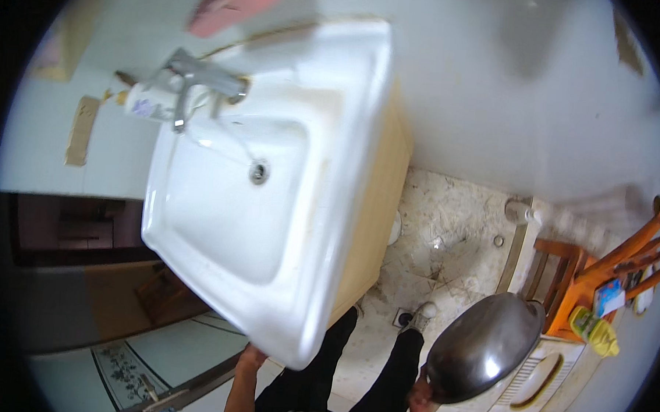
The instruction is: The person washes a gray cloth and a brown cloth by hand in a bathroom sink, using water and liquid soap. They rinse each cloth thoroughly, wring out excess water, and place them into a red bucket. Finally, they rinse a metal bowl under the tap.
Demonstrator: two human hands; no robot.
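Note:
My right hand [421,396] grips the rim of a dark, shiny metal pan [484,351], possibly a wok. The pan is held tilted beside my right leg, and a small lug shows at its far end. Below the near corner of a white ceramic washbasin [230,224] is my left hand [253,356]. The basin's edge partly covers that hand, so I cannot tell whether it touches or holds anything. A chrome tap [208,79] stands at the basin's back edge, over a bowl with a metal drain [259,171].
Under the washbasin is a cream cabinet [371,208]. To the right, an orange wooden chair [574,294] carries a yellow-green bottle [595,331] and a blue packet [609,297]. A squat toilet [535,380] lies beyond the pan. A floor drain [405,318] sits by my right foot.

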